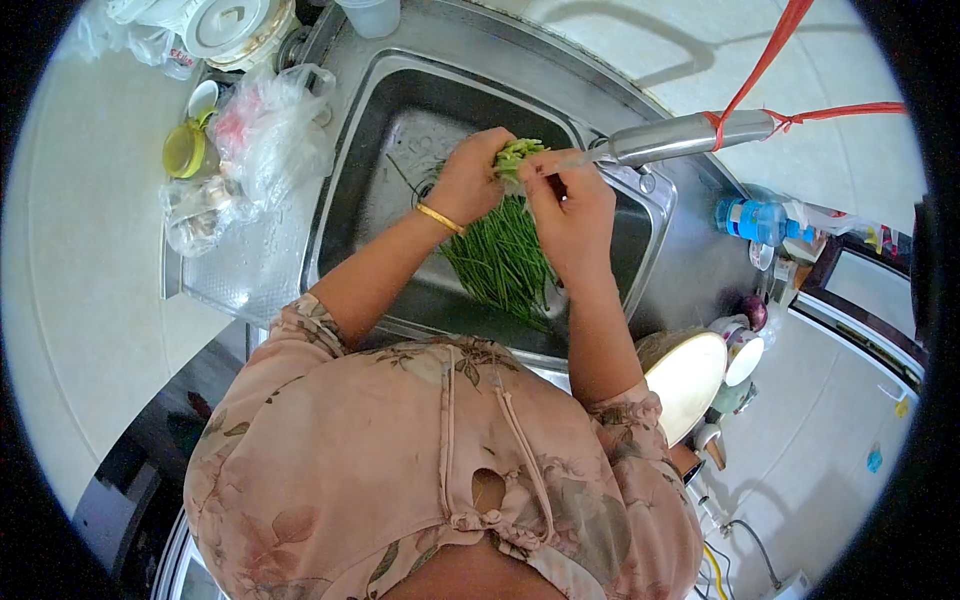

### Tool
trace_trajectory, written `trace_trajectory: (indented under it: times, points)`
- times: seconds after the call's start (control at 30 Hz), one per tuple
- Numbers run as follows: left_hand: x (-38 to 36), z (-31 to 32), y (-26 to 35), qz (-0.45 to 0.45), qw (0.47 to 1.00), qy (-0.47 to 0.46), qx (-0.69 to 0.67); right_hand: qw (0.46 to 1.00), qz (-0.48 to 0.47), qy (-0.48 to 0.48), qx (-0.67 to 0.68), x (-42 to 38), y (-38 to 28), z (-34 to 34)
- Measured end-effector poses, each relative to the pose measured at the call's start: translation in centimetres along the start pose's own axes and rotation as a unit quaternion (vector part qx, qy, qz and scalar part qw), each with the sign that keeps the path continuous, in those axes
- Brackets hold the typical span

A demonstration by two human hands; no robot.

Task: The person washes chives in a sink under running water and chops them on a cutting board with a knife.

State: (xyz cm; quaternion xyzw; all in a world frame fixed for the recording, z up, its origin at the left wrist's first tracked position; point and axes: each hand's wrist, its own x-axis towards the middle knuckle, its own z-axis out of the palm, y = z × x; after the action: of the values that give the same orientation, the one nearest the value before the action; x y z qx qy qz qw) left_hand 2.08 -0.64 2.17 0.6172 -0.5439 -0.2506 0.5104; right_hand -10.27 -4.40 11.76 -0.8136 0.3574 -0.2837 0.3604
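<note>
My left hand, with a gold bangle at the wrist, is wrapped round a bunch of long thin green stalks, which look like chives. Their pale yellow-green ends stick up above my fist, while the dark green lengths hang down into the metal sink. My right hand has its thumb and fingers closed on the ends at the right side of the bunch. Right above those fingers is the outlet of the metal faucet, with a clear stream of water at its tip. A few stray stalks lie near the drain.
Left of the sink lie clear plastic bags and a yellow-green cup. A translucent tub stands at the back. Red cord ties up the faucet. A blue bottle and a large pale bowl are at right.
</note>
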Motion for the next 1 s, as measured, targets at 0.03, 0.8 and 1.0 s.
trace_trajectory:
  times: [0.03,0.8,1.0]
  points:
    - [0.0,0.0,0.0,-0.007,1.000,0.002,-0.013,1.000,0.021,-0.013,0.003,0.1,0.1,0.0]
    - [-0.5,0.8,1.6,-0.168,0.976,0.005,-0.136,0.984,0.152,0.048,0.083,-3.8,4.2,-1.1]
    - [0.5,0.5,-1.9,-0.400,0.703,0.057,-0.585,0.962,0.239,0.086,0.100,-6.8,7.8,-3.6]
